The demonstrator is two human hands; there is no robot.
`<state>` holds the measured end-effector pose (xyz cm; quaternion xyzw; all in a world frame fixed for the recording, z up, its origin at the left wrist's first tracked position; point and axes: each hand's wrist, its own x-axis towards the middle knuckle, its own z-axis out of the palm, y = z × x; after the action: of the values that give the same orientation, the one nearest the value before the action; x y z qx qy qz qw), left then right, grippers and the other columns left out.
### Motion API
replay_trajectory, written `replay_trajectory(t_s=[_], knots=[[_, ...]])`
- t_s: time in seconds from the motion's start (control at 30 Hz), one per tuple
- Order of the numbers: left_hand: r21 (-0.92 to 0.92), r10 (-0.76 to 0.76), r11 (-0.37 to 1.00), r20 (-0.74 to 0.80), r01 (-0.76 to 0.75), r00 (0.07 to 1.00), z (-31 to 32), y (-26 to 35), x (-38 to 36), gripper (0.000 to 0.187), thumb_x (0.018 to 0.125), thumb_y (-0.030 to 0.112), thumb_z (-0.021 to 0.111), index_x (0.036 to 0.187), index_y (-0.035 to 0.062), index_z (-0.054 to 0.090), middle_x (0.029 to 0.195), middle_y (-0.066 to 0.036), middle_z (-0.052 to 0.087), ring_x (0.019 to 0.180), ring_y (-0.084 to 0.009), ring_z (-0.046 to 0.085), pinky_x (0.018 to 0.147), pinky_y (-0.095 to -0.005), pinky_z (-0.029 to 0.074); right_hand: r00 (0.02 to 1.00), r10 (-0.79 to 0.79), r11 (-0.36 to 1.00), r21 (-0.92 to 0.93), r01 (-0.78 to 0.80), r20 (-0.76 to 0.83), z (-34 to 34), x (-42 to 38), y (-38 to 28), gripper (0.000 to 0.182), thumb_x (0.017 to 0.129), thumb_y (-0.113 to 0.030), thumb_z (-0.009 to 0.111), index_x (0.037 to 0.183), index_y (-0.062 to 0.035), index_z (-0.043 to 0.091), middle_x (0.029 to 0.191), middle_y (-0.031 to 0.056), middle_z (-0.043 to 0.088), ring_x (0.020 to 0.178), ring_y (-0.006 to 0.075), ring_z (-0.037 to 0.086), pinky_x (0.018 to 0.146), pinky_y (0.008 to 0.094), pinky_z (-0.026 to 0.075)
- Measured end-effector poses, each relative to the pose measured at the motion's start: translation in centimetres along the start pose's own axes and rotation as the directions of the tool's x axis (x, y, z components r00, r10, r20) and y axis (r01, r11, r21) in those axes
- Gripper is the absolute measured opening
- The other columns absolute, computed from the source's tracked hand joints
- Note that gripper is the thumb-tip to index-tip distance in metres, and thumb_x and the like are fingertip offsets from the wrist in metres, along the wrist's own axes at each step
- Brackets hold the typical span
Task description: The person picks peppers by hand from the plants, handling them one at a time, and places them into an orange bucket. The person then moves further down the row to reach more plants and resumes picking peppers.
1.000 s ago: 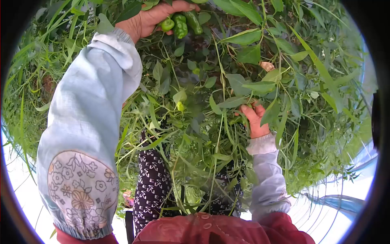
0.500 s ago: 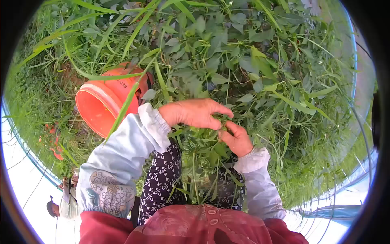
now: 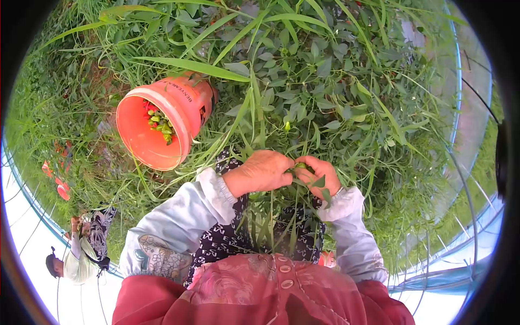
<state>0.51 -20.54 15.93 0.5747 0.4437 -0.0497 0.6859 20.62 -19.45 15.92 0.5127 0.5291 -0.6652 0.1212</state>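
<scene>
Dense green plants [image 3: 346, 86] and long grass blades [image 3: 192, 67] filled the plot. A small green pepper [image 3: 301, 166] sat between the hands, pinched in the right hand's [image 3: 320, 177] fingers; whether the left hand [image 3: 260, 170], touching there, gripped anything was unclear. It seemed light, firm and slick, probably best held by its stem. Leaves crowded it; an orange plastic bucket [image 3: 187, 100] of peppers [image 3: 161, 125] lay tilted leftward.

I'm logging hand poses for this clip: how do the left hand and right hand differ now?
The left hand reaches toward frame right; the right hand angles toward upper left. The right hand curls around a green pepper; the left hand shows none. Leaves lie across the right hand; the left hand's back is uncovered. Both have pale cuffs and sit close together.
</scene>
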Motion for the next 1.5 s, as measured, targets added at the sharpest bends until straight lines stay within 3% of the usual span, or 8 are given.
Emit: replay_trajectory(t_s=[0.6, 0.8, 0.87, 0.97, 1.27, 1.33, 1.4, 1.5], knots=[[-0.3, -0.253, 0.94, -0.291, 0.163, 0.923, -3.4, -5.8, -8.3, 0.054, 0.083, 0.027, 0.058, 0.129, 0.0045, 0.04, 0.087, -0.021, 0.062, 0.077, -0.0299, 0.062, 0.071, -0.0372, 0.049, 0.973, 0.19, 0.799, 0.596, -0.078, -0.127, -1.3, 5.4, -9.5, 0.023, 0.09, -0.015, 0.054, 0.112, -0.0126, 0.059, 0.087, 0.0001, 0.063, 0.076, 0.0059, 0.057, 0.051, 0.0192, 0.04], [-0.857, -0.697, 0.457, -0.512, -0.239, 0.502, -6.3, -16.2, -17.0, 0.029, 0.088, 0.017, 0.057, 0.115, 0.0067, 0.057, 0.094, -0.001, 0.062, 0.084, -0.0104, 0.057, 0.074, -0.0259, 0.046, 0.916, -0.192, 0.497, 0.84, -0.219, 0.352, 10.9, 10.0, -17.3, 0.046, 0.09, -0.03, 0.056, 0.132, -0.0155, 0.042, 0.128, 0.0038, 0.045, 0.112, 0.0154, 0.049, 0.079, 0.031, 0.047], [-0.85, -0.755, 0.512, -0.513, -0.121, 0.408, -6.7, -19.1, -18.8, 0.036, 0.086, 0.018, 0.059, 0.12, 0.0072, 0.055, 0.105, -0.003, 0.06, 0.092, -0.0111, 0.055, 0.077, -0.0264, 0.045, 0.901, -0.224, 0.518, 0.829, -0.212, 0.371, 14.6, 11.0, -19.7, 0.074, 0.089, -0.034, 0.056, 0.143, -0.0039, 0.015, 0.137, 0.0133, 0.037, 0.124, 0.0208, 0.039, 0.1, 0.033, 0.035], [-0.866, -0.868, 0.463, -0.399, 0.188, 0.297, -6.8, -22.4, -20.4, 0.05, 0.085, 0.026, 0.059, 0.13, 0.0099, 0.046, 0.119, -0.003, 0.053, 0.095, -0.0121, 0.052, 0.069, -0.0253, 0.043, 0.928, -0.294, 0.554, 0.832, -0.031, 0.23, 20.3, 13.3, -17.6, 0.073, 0.085, -0.038, 0.059, 0.139, -0.0003, 0.027, 0.132, 0.0194, 0.044, 0.122, 0.0248, 0.043, 0.101, 0.0322, 0.033], [-0.453, -0.479, 0.862, -0.579, 0.228, 0.66, -6.6, -15.7, -12.9, 0.02, 0.088, 0.016, 0.056, 0.1, 0.0008, 0.06, 0.079, -0.002, 0.06, 0.07, -0.0091, 0.056, 0.059, -0.0213, 0.044, 0.995, -0.059, 0.56, 0.828, -0.033, 0.08, 5.3, 10.6, -5.2, 0.023, 0.087, -0.022, 0.056, 0.102, -0.0037, 0.058, 0.082, 0.0035, 0.064, 0.072, 0.0099, 0.059, 0.06, 0.0246, 0.048], [-0.36, -0.379, 0.907, -0.467, 0.22, 0.799, -6.3, -9.6, -8.2, 0.016, 0.089, 0.013, 0.055, 0.096, -0.0006, 0.059, 0.072, -0.003, 0.057, 0.063, -0.0099, 0.055, 0.055, -0.027, 0.047, 0.97, 0.11, 0.701, 0.709, 0.078, -0.215, 0.0, 9.8, 0.1, 0.02, 0.082, -0.021, 0.06, 0.091, -0.0031, 0.062, 0.079, 0.0074, 0.065, 0.073, 0.0162, 0.063, 0.059, 0.0293, 0.048], [-0.092, -0.112, 0.993, -0.463, 0.078, 0.879, -4.4, -5.6, -3.8, 0.015, 0.087, 0.01, 0.056, 0.097, -0.0013, 0.059, 0.071, -0.008, 0.059, 0.059, -0.0129, 0.057, 0.056, -0.0285, 0.048, 0.829, -0.05, 0.998, -0.057, 0.021, -0.557, -4.9, 8.4, 6.2, 0.024, 0.08, -0.019, 0.058, 0.1, -0.0064, 0.06, 0.08, 0.0075, 0.065, 0.077, 0.0273, 0.062, 0.074, 0.0358, 0.048], [0.049, 0.103, 0.995, -0.401, -0.091, 0.91, -2.6, 0.8, 2.6, 0.015, 0.083, 0.008, 0.058, 0.095, -0.0005, 0.059, 0.077, -0.013, 0.061, 0.065, -0.0242, 0.062, 0.059, -0.0306, 0.048, 0.783, -0.194, 0.659, -0.67, -0.341, -0.59, -9.1, 6.1, 15.1, 0.039, 0.078, -0.018, 0.055, 0.117, -0.017, 0.055, 0.118, 0.0079, 0.057, 0.116, 0.0292, 0.044, 0.089, 0.0444, 0.038]])
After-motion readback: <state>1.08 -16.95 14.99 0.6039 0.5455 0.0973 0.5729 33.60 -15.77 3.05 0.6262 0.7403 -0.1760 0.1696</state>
